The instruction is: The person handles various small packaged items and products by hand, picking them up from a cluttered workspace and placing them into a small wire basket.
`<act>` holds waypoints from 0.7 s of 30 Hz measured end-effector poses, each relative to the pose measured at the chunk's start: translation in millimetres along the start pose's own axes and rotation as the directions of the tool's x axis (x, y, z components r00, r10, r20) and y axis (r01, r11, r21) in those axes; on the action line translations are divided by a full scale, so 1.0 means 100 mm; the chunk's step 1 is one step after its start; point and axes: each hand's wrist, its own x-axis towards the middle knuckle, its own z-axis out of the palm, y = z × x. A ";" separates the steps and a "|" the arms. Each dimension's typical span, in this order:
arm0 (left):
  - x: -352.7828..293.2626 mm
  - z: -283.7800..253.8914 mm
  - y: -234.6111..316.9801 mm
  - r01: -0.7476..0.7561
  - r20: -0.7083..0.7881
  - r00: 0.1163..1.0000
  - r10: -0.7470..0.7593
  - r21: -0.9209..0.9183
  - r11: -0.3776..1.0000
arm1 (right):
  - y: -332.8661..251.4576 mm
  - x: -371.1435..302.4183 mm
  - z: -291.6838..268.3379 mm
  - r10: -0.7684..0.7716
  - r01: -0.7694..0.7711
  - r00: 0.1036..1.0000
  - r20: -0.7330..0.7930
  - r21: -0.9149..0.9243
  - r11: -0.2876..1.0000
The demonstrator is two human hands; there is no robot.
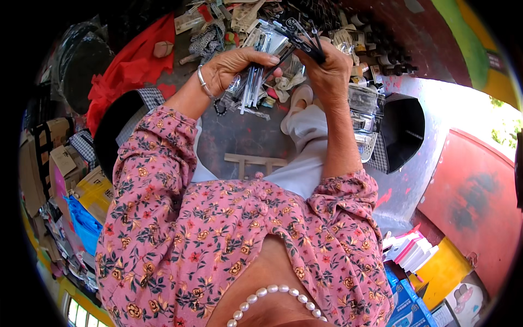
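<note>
My left hand point(231, 66), with a bracelet at the wrist, is closed round a bundle of slim sticks in clear plastic sleeves point(254, 84), thumb across the top. The sticks hang down below the fingers. My right hand point(330, 66) is closed on several slender black sticks point(311, 50); their exact kind is hard to make out. Some black sticks slant across toward the left bundle, so both hands are close together over the pile. Beyond them lies a heap of small mixed items point(248, 16), including packets and cloth scraps.
Red cloth point(133, 68) lies at far left. Black bins with checked cloth stand left point(117, 117) and right point(406, 128). Clear plastic boxes point(364, 111) are beside my right forearm, dark bottles point(389, 57) beyond. Cardboard boxes point(65, 163) and a blue bag point(84, 223) sit at left.
</note>
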 end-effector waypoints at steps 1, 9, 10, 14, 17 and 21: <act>0.01 -0.01 -0.01 -0.009 0.002 1.000 0.009 0.015 1.000 | -0.01 0.00 0.01 0.001 -0.001 1.000 -0.008 0.008 1.000; 0.03 0.07 -0.04 -0.109 -0.062 0.991 0.117 0.125 0.986 | 0.05 -0.02 0.10 0.314 -0.250 0.948 -0.042 0.511 0.823; 0.02 0.10 -0.02 -0.083 -0.082 0.992 0.091 0.096 0.992 | 0.05 -0.03 0.09 0.382 -0.291 0.923 -0.043 0.571 0.767; 0.06 -0.02 0.00 -0.088 -0.097 0.992 0.085 -0.024 0.996 | -0.01 -0.04 0.06 0.656 -0.631 0.676 0.337 0.724 0.279; 0.12 -0.05 0.01 -0.140 -0.145 0.980 0.133 -0.038 0.989 | 0.06 -0.10 0.08 0.537 -0.804 0.513 0.670 0.594 0.028; 0.13 -0.06 0.02 -0.187 -0.165 0.971 0.176 -0.052 0.981 | -0.02 -0.11 0.14 0.558 -0.821 0.514 0.652 0.561 0.100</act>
